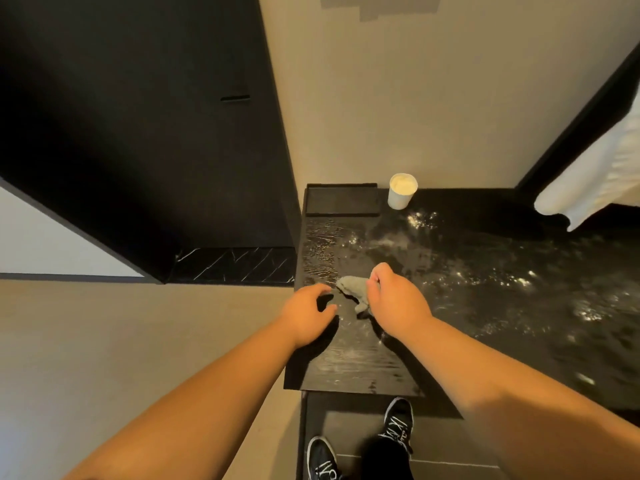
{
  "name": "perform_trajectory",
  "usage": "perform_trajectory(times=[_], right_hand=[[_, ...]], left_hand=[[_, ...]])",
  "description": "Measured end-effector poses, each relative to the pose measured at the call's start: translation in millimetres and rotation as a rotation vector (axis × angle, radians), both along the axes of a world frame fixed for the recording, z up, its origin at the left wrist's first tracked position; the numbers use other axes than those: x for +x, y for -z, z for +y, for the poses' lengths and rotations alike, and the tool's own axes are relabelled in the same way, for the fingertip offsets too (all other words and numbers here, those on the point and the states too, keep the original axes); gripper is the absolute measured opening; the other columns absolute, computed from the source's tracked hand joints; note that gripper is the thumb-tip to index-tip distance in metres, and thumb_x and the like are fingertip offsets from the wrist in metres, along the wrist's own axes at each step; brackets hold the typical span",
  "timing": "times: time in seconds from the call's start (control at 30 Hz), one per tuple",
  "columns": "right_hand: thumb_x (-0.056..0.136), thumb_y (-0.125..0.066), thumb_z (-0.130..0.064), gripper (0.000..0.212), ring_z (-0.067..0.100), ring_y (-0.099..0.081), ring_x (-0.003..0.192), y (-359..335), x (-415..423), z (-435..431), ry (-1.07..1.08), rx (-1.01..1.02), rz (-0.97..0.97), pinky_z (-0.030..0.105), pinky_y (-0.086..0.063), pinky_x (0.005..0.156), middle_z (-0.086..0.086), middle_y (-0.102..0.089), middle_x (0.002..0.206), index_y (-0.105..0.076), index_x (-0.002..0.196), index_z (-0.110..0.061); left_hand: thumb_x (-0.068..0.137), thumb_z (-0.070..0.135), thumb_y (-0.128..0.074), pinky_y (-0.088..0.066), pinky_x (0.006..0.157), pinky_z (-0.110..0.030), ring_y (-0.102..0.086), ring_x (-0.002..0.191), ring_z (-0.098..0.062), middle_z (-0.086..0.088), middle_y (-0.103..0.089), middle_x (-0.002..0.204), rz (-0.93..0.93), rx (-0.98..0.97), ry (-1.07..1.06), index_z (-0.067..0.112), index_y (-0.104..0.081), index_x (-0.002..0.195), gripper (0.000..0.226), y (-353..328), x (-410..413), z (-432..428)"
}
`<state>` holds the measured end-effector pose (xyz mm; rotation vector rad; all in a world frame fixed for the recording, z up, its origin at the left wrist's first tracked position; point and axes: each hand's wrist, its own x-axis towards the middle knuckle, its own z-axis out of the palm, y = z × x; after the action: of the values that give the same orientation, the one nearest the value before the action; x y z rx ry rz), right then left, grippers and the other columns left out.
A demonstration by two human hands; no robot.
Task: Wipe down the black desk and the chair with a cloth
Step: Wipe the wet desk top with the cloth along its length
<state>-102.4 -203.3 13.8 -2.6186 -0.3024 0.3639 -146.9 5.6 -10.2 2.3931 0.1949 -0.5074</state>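
Grey cloth (355, 292) sits bunched on the near-left part of the black desk (485, 289), right grip (394, 299) closed round it; left grip (308, 313) just beside, loosely curled, holding nothing. Wet-looking streaks across the top suggest the desk's partly wiped. Far end by tray (341, 200) & cup (401, 194) prob. still to do, and the chair's not in view, so presumably pending.

In front of you rises a plain beige wall (415, 98), lit in a warm yellowish tone, with a grey patch (381, 5) at its top edge. To your left you see a tall black panel (138, 133) carrying a small slot handle (235, 98). A black veined skirting (235, 265) runs at its foot. Below lies the beige floor (104, 341). At your right hangs white fabric (595, 178).
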Motion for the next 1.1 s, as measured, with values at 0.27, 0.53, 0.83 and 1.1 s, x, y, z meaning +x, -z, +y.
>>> perform_trajectory(times=[0.27, 0.53, 0.83, 1.1], right_hand=[[0.107, -0.045, -0.041, 0.015, 0.022, -0.063, 0.083, 30.9, -65.7, -9.4, -0.169, -0.121, -0.017, 0.047, -0.055, 0.072, -0.003, -0.066, 0.098, -0.050, 0.113, -0.028], [0.106, -0.044, -0.046, 0.051, 0.027, -0.059, 0.104, 63.1, -92.9, -15.6, -0.288, -0.235, -0.080, 0.042, -0.052, 0.091, 0.003, -0.054, 0.121, -0.043, 0.154, -0.028], [0.098, -0.057, -0.050, 0.050, 0.029, -0.061, 0.098, 76.7, -86.3, -11.6, -0.250, -0.233, -0.209, 0.044, -0.052, 0.087, 0.007, -0.061, 0.111, -0.064, 0.134, -0.016], [0.103, -0.055, -0.030, 0.025, 0.029, -0.062, 0.097, 59.4, -81.8, -13.2, -0.147, -0.056, -0.078, 0.043, -0.050, 0.085, 0.006, -0.066, 0.108, -0.065, 0.117, -0.012]], left_hand=[[0.102, 0.037, -0.063, -0.041, 0.117, -0.036, -0.051, 0.138, -0.019, 0.001, -0.052, 0.152, -0.071, 0.080, 0.101, 0.022, -0.054, 0.150, 0.051, 15.7, -57.9, 11.3], [0.103, 0.037, -0.060, -0.022, 0.125, -0.031, -0.033, 0.153, -0.024, -0.004, -0.036, 0.166, -0.147, 0.181, 0.151, 0.019, -0.045, 0.158, 0.060, 33.4, -84.1, 6.7], [0.102, 0.058, -0.040, -0.014, 0.130, -0.046, -0.013, 0.161, -0.031, -0.010, -0.017, 0.175, -0.172, 0.336, 0.207, 0.013, -0.026, 0.166, 0.079, 73.7, -104.7, 2.8], [0.099, 0.064, -0.030, -0.019, 0.130, -0.051, -0.012, 0.160, -0.031, -0.010, -0.017, 0.175, -0.147, 0.340, 0.177, 0.015, -0.029, 0.165, 0.082, 72.7, -104.4, 1.6]])
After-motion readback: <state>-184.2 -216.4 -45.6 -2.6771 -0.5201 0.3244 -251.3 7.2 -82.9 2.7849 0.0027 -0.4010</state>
